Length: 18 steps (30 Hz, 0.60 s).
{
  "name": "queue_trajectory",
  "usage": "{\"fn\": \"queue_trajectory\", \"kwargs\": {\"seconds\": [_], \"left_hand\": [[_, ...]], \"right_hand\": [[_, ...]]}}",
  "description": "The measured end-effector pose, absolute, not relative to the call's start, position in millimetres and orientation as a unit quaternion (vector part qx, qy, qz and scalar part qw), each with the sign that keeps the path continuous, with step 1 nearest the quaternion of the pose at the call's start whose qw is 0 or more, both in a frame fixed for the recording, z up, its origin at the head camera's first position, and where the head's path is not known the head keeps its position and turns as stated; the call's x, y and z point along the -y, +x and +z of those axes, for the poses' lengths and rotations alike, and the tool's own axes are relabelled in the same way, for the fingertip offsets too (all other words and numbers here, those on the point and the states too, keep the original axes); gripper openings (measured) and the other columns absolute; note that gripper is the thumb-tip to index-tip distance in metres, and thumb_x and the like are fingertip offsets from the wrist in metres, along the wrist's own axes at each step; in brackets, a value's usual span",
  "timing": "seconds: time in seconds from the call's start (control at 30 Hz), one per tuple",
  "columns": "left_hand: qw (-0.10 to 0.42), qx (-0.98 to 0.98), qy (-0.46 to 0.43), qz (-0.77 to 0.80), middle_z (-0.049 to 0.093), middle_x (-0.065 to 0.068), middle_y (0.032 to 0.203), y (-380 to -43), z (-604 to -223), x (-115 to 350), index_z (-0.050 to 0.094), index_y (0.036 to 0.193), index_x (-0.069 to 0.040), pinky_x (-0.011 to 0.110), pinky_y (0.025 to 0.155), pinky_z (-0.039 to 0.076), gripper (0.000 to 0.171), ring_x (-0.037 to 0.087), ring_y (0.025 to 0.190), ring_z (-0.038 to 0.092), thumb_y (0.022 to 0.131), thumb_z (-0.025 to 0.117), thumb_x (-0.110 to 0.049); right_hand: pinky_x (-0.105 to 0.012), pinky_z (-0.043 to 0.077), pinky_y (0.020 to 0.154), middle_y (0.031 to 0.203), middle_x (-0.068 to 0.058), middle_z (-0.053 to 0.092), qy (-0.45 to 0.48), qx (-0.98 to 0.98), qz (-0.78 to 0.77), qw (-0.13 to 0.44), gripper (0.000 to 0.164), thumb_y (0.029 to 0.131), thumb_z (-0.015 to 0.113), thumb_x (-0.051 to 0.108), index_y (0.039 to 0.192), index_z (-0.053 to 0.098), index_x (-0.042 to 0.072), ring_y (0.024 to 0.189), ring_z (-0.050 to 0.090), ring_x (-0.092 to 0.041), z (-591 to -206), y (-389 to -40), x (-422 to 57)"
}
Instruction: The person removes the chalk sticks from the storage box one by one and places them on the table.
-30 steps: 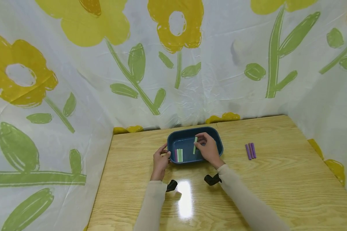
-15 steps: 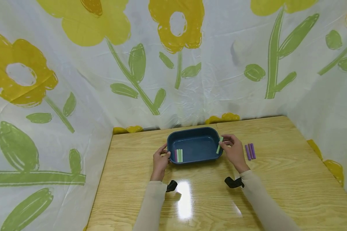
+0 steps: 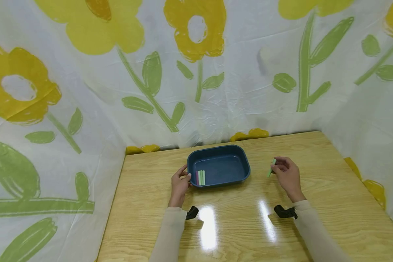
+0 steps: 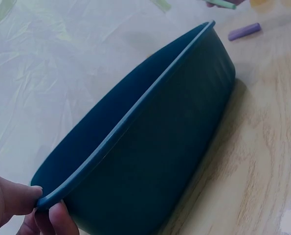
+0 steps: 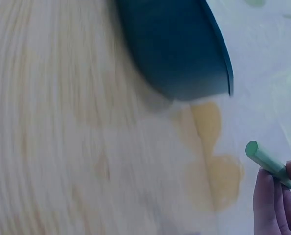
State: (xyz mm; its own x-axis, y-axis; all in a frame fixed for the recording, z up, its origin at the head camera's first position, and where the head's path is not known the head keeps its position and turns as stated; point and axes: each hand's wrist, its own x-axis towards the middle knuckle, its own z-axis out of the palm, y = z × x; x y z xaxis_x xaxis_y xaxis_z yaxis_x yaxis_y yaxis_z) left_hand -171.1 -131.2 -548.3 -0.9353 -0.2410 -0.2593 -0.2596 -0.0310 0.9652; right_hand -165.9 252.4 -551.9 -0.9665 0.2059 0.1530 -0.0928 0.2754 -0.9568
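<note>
My left hand (image 3: 179, 185) pinches the rim of a dark blue rectangular tub (image 3: 221, 183) at its left end. In the left wrist view its thumb lies over the rim and the fingers press from outside. A short row of chalk sticks (image 3: 201, 177), pale green ones beside a purple one, lies inside at the tub's left. Right of the tub, my right hand (image 3: 289, 178) holds a light green chalk stick (image 5: 267, 160) between thumb and fingers, above the table. A purple chalk stick (image 4: 244, 32) shows on the table in the left wrist view; in the head view the right hand covers that place.
The tub stands on a light wooden table (image 3: 144, 233), close to its back edge. A white cloth (image 3: 242, 91) with yellow flowers hangs behind the table and at both sides. Black wrist mounts (image 3: 285, 211) stick out near both sleeves.
My right hand has moved out of the tub to the right, carrying the green chalk stick, and now covers the purple sticks. The left hand stays on the rim.
</note>
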Motion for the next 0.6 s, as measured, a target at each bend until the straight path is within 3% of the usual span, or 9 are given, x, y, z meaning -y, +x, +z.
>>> {"fn": "queue_trajectory", "kwargs": {"seconds": [0.13, 0.43, 0.6], "left_hand": [[0.010, -0.697, -0.176, 0.695, 0.052, 0.011, 0.109, -170.4, -549.2, 130.2, 0.058, 0.150, -0.003, 0.028, 0.062, 0.051, 0.047, 0.016, 0.070, 0.052, 0.104, 0.057, 0.007], [0.000, -0.696, -0.176, 0.696, 0.052, 0.011, 0.109, -166.3, -547.6, 135.5, 0.055, 0.152, 0.000, 0.025, 0.060, 0.050, 0.047, 0.015, 0.068, 0.053, 0.105, 0.057, 0.006], [0.013, -0.697, -0.167, 0.697, 0.051, 0.010, 0.109, -169.8, -547.5, 130.2, 0.053, 0.153, 0.000, 0.025, 0.060, 0.050, 0.048, 0.015, 0.070, 0.052, 0.105, 0.057, 0.005]], "right_hand": [[-0.020, 0.057, 0.066, 0.111, -0.004, 0.061, -0.062, 0.801, 0.580, 0.133, 0.035, 0.105, 0.064, 0.003, 0.136, 0.056, -0.011, 0.084, 0.062, 0.006, -554.6, -160.0, -269.2], [-0.019, 0.058, 0.071, 0.122, -0.027, 0.060, -0.080, 0.803, 0.576, 0.133, 0.037, 0.104, 0.064, 0.001, 0.137, 0.056, -0.012, 0.085, 0.060, 0.007, -562.6, -157.2, -290.3], [-0.015, 0.054, 0.071, 0.124, -0.031, 0.061, -0.083, 0.822, 0.547, 0.136, 0.036, 0.105, 0.062, 0.000, 0.137, 0.057, -0.013, 0.085, 0.057, 0.012, -566.2, -154.5, -310.5]]}}
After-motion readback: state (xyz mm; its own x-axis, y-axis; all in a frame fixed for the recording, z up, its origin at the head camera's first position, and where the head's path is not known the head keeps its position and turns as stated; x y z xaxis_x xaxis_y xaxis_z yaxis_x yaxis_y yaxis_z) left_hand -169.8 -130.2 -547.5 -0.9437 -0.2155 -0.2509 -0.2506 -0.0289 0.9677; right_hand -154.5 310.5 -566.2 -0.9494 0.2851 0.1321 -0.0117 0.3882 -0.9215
